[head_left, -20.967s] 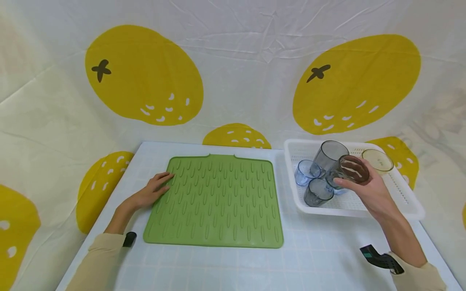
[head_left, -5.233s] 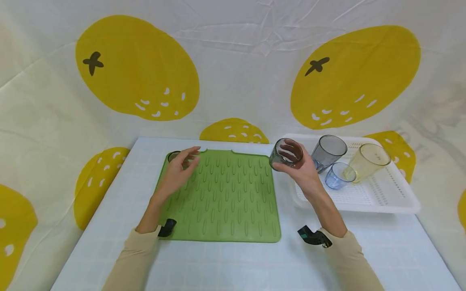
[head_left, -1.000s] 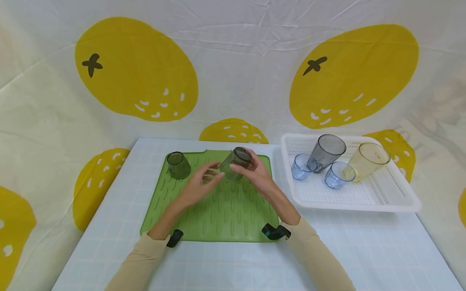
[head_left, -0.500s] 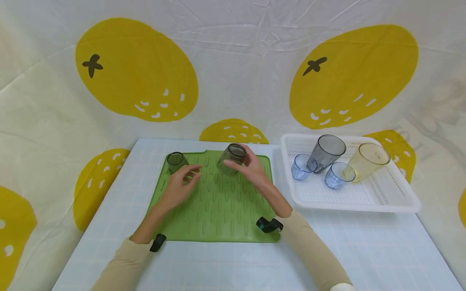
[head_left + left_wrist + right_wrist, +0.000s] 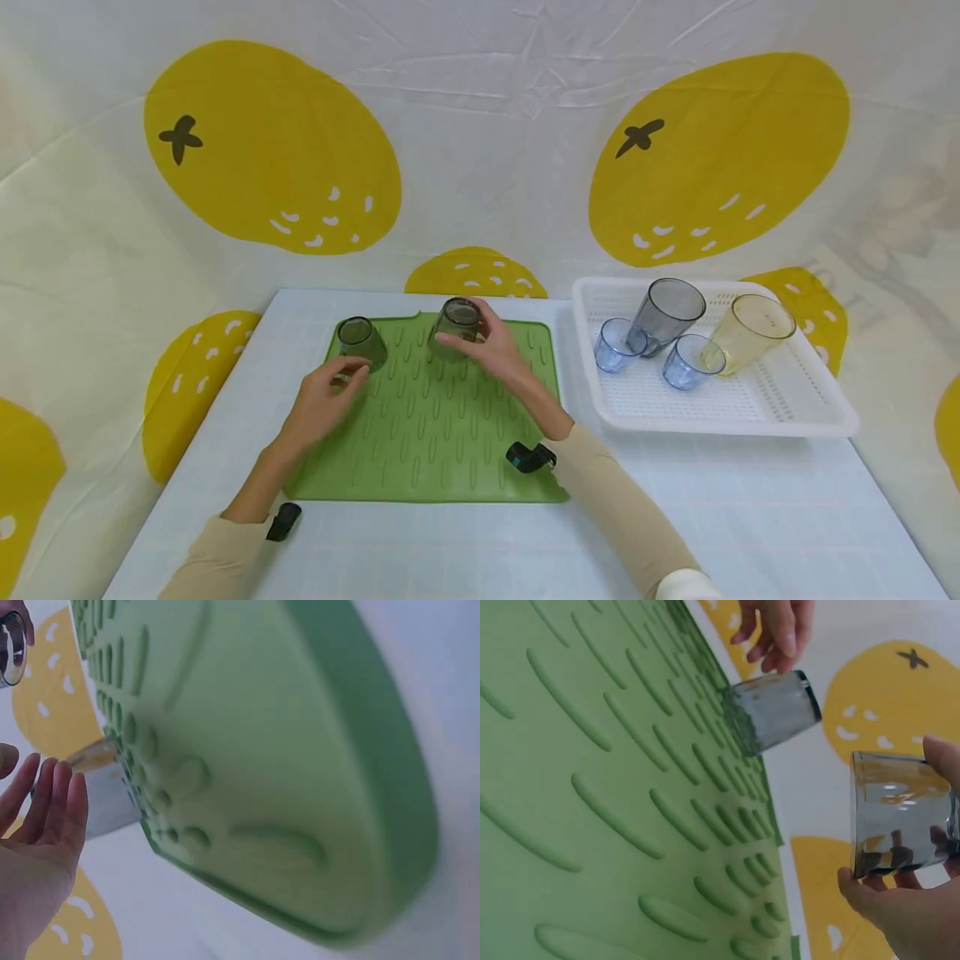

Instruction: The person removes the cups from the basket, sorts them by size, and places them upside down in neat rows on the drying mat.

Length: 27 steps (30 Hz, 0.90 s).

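My right hand (image 5: pixel 498 350) grips a smoky grey glass tumbler (image 5: pixel 452 327), base up, above the back of the green ribbed mat (image 5: pixel 420 454). The right wrist view has that tumbler's mouth facing the mat, a gap between them, with thumb and fingers around its sides. A second grey tumbler (image 5: pixel 365 343) stands upside down at the mat's back left corner. Right at its near side in the head view is my left hand (image 5: pixel 318 404), fingers loosely bent and holding nothing. In the left wrist view the left hand's fingers (image 5: pixel 56 799) overlap the standing tumbler.
To the right, a white plastic basket (image 5: pixel 780 421) holds a tall grey glass (image 5: pixel 670 312), a yellow glass (image 5: pixel 753 333) and two small blue glasses (image 5: pixel 617 346). A light checked cloth (image 5: pixel 450 550) covers the table. A fruit-print curtain (image 5: pixel 495 167) hangs behind it.
Two grey tumblers have left the basket since the oldest frame. The held one was turned base up, then shifted left. My left hand moved from beside it toward the standing tumbler.
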Each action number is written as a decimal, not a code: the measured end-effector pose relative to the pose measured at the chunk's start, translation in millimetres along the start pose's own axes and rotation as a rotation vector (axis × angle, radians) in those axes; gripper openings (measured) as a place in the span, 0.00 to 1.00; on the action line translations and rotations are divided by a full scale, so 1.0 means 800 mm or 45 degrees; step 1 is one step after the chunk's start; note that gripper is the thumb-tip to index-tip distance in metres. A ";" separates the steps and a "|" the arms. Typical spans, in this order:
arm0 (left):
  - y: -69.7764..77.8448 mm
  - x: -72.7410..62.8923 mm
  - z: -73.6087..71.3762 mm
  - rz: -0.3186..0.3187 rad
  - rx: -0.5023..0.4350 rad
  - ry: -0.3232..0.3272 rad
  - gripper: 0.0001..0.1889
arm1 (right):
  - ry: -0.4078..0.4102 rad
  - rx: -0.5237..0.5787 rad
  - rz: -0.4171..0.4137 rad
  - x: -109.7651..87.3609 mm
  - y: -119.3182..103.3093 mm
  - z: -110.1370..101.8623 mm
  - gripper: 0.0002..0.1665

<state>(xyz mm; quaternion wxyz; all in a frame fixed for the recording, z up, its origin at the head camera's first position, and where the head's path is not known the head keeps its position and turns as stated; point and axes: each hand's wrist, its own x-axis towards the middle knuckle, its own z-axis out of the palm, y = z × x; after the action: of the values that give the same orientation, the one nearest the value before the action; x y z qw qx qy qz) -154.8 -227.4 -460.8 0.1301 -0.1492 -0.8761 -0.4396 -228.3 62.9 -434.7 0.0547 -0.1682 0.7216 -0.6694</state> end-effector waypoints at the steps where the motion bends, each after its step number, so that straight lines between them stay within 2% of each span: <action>1: -0.003 -0.001 -0.003 -0.011 0.011 0.008 0.11 | -0.009 0.005 -0.004 0.002 0.001 0.002 0.38; 7: -0.016 -0.008 -0.018 -0.094 0.086 0.024 0.12 | -0.039 0.027 -0.028 0.008 0.010 0.014 0.41; 16: -0.036 -0.010 -0.034 -0.150 0.187 -0.011 0.13 | -0.023 -0.016 -0.004 0.022 0.026 0.029 0.40; 23: -0.049 -0.011 -0.044 -0.194 0.157 -0.077 0.16 | -0.045 -0.015 0.021 0.028 0.038 0.041 0.39; 27: -0.054 -0.011 -0.046 -0.163 0.148 -0.100 0.16 | -0.066 -0.023 0.018 0.029 0.036 0.047 0.40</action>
<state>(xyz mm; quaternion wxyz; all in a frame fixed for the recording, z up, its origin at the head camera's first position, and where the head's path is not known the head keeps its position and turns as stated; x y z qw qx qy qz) -159.3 -283.0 -474.6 0.0757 -0.1022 -0.9122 -0.3894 -243.3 21.7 -463.2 0.0764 -0.1808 0.7272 -0.6578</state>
